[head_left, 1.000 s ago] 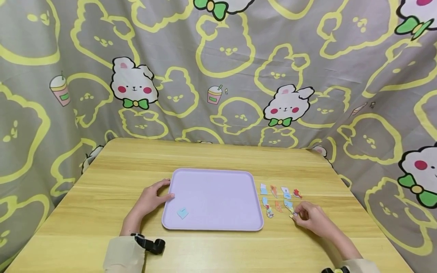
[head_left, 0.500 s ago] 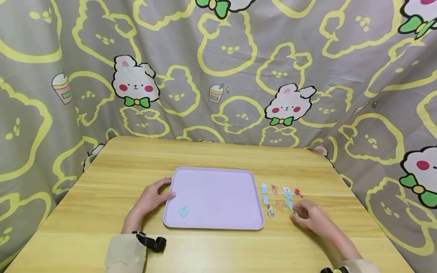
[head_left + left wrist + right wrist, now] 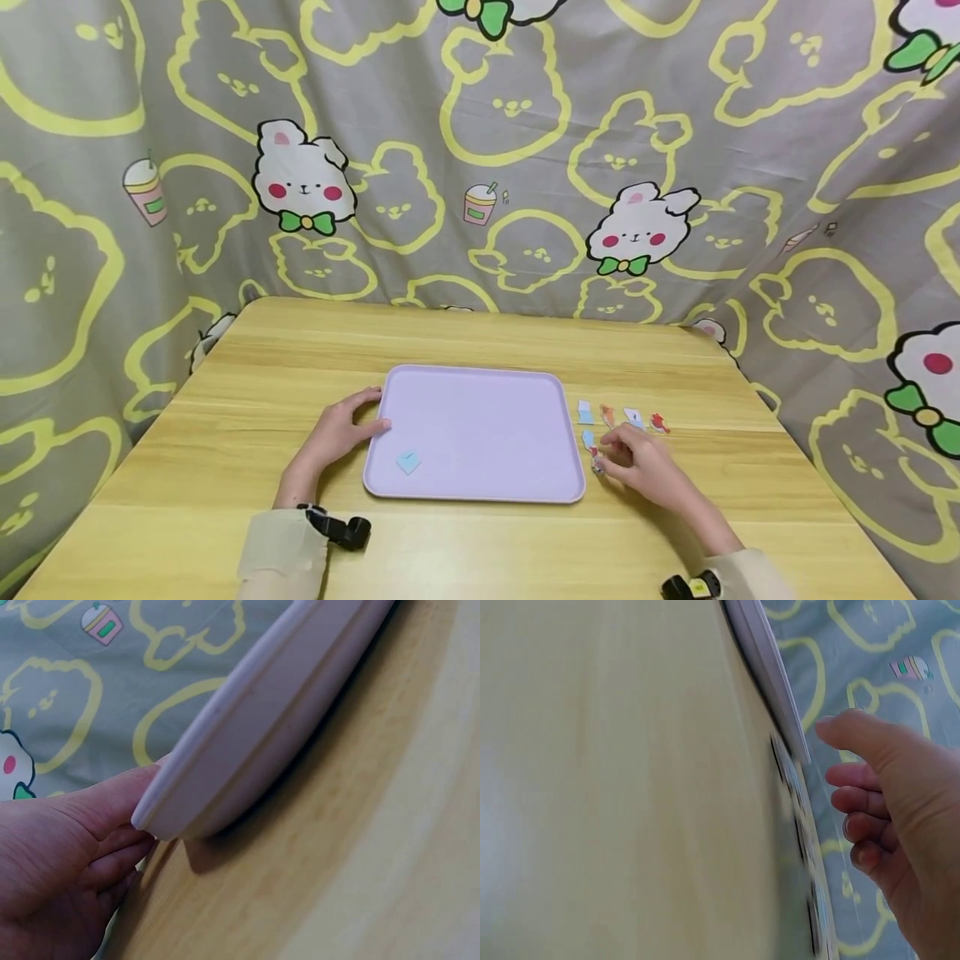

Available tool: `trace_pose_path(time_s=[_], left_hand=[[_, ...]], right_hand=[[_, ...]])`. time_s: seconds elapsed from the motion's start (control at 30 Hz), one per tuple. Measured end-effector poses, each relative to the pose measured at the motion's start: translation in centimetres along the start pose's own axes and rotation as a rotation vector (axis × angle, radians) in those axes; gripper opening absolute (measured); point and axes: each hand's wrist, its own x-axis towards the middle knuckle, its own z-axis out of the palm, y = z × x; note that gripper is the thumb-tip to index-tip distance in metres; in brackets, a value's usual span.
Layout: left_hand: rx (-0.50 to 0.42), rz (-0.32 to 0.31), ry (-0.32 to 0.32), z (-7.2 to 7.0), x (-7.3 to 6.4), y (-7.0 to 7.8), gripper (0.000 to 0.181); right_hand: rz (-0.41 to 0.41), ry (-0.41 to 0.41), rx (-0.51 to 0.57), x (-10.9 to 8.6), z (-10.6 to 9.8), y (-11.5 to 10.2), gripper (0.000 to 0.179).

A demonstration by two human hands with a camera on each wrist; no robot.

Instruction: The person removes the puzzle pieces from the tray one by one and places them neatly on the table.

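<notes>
A lilac tray lies on the table, with one light blue cutout piece on it at the lower left. My left hand grips the tray's left rim, thumb over the edge; the left wrist view shows the fingers of that hand under the rim. Over the cutouts right of the tray is my right hand, right by a blue-and-multicoloured cutout. In the right wrist view this hand has thumb and fingers apart, nothing between them. It hides part of the lower row.
The upper row holds a white-and-blue cutout, an orange one, another white-and-blue one and a red one. A patterned curtain hangs behind the wooden table.
My right hand has moved left, from the right end of the lower row to the cutouts beside the tray. My left hand keeps its grip on the rim. The view has shifted slightly.
</notes>
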Motion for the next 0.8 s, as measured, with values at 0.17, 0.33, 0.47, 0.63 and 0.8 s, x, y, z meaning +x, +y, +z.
trace_pose_path(time_s=[0.17,0.33,0.47,0.63,0.8], left_hand=[[-0.008,-0.009,-0.001,-0.1,0.1,0.0,0.058],[-0.012,-0.014,-0.007,-0.2,0.1,0.1,0.058],[-0.01,-0.012,-0.007,-0.1,0.1,0.1,0.058],[-0.016,-0.018,-0.009,0.0,0.1,-0.1,0.058],[-0.016,-0.011,-0.005,0.1,0.1,-0.1,0.058]], right_hand=[[-0.059,-0.007,0.04,1.7,1.5,-1.6,0.022],[-0.11,-0.017,0.063,3.3,3.2,-3.4,0.023],[-0.147,-0.07,0.11,4.5,4.6,-4.9,0.021],[-0.179,-0.148,0.115,6.0,6.1,-7.0,0.024],[-0.209,-0.219,0.124,7.3,7.6,-8.9,0.028]])
